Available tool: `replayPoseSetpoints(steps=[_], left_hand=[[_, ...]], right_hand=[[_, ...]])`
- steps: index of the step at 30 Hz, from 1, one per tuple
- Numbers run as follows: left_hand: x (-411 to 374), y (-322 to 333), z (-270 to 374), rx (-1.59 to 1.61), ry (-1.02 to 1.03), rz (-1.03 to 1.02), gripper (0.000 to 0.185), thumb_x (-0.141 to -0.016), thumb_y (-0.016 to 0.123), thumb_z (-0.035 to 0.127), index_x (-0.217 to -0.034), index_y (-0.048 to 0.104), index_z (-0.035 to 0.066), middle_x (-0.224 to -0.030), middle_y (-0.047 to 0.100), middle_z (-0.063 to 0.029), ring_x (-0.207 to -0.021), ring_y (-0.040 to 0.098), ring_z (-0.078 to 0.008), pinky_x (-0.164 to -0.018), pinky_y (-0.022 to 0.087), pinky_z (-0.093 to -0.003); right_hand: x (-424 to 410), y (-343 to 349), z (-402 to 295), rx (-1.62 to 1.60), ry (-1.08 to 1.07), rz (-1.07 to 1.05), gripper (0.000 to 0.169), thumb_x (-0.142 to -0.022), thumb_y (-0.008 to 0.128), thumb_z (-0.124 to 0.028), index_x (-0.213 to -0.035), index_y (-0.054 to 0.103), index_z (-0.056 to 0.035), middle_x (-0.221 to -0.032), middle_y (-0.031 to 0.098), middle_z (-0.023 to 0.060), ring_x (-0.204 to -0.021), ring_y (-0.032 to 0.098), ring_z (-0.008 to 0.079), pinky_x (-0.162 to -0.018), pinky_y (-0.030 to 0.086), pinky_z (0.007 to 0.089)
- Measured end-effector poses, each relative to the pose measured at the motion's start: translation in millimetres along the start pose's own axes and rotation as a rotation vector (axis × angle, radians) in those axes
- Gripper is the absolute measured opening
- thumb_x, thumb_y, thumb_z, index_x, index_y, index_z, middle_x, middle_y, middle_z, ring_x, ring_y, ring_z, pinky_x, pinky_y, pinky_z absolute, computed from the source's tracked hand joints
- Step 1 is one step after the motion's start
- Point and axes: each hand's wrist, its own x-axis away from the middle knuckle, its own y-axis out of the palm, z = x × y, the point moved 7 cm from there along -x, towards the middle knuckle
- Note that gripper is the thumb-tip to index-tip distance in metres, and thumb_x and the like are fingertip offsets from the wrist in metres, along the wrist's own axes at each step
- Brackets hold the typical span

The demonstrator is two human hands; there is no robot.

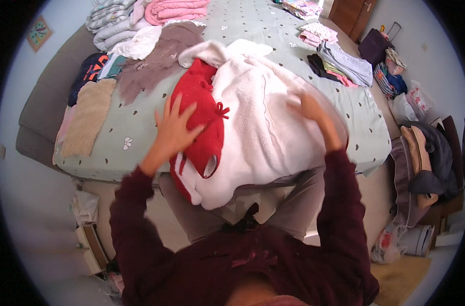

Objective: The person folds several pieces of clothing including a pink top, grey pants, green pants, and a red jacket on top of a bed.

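Note:
A red garment with a fluffy white lining [247, 141] lies spread at the bed's near edge, partly over the person's knees. Its folded red part [198, 99], with a small red bow, is on the left. My left hand [177, 126] is over that red part, fingers spread, holding nothing; whether it touches the cloth is hard to tell. My right hand [309, 107] is blurred and lies at the right part of the white lining; its fingertips are unclear, and so is any grip on the cloth.
On the patterned bed sheet [127, 143], a beige fluffy cloth [89, 114] and brown tulle [148, 74] lie left. Folded clothes [345, 63] lie right. Rolled bedding [175, 11] is at the back. Beyond the bed's right side stand a dark suitcase [374, 46] and piled clothing [427, 160].

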Motion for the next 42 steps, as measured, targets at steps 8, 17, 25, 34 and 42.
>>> replayPoseSetpoints(steps=[8,17,25,34,42], left_hand=[[97.6,-7.4,56.6,0.427,0.138,-0.098,0.101,-0.056,0.087,0.042,-0.144,0.040,0.028,-0.156,0.009,-0.0242,-0.142,0.007,-0.0499,-0.107,0.016,-0.0681],[74.1,34.5,16.1,0.549,0.189,0.129,0.053,-0.066,0.074,0.004,-0.116,0.060,0.011,-0.120,0.059,-0.0162,-0.111,0.057,-0.0301,-0.087,0.049,-0.0437],[89.6,-56.0,-325.4,1.568,-0.892,1.048,0.035,-0.096,0.049,0.020,-0.119,0.055,-0.005,-0.113,0.063,-0.0171,-0.100,0.064,-0.0296,-0.087,0.054,-0.0452],[102.8,46.6,-80.4,0.800,-0.333,0.310,0.018,-0.084,0.068,0.013,-0.100,0.067,0.003,-0.113,0.064,-0.0109,-0.107,0.060,-0.0210,-0.091,0.047,-0.0342],[123.6,106.8,-71.9,1.080,-0.810,0.251,0.065,-0.090,0.066,0.036,-0.133,0.045,-0.008,-0.128,0.055,-0.0238,-0.114,0.055,-0.0278,-0.096,0.043,-0.0363]], right_hand=[[144.1,8.3,7.7,0.019,0.309,0.607,0.043,-0.087,0.064,-0.016,-0.125,0.057,0.0023,-0.128,0.056,0.0232,-0.118,0.053,0.0361,-0.103,0.039,0.0419],[181.6,17.0,132.5,0.246,0.801,0.274,0.058,-0.076,0.072,-0.037,-0.119,0.060,0.0000,-0.116,0.061,0.0235,-0.109,0.056,0.0400,-0.096,0.042,0.0453],[152.6,-43.8,84.9,-0.921,0.634,0.618,0.021,-0.089,0.063,-0.012,-0.108,0.061,-0.0038,-0.096,0.062,0.0038,-0.083,0.058,0.0121,-0.071,0.047,0.0250],[53.0,-6.3,-222.1,-0.600,-0.269,0.154,0.017,-0.089,0.059,-0.007,-0.105,0.064,-0.0033,-0.097,0.066,0.0051,-0.094,0.062,0.0153,-0.082,0.049,0.0288],[94.0,26.6,-140.1,-0.343,0.031,0.421,0.038,-0.082,0.067,-0.010,-0.119,0.060,-0.0030,-0.116,0.064,0.0165,-0.105,0.062,0.0325,-0.091,0.049,0.0401]])
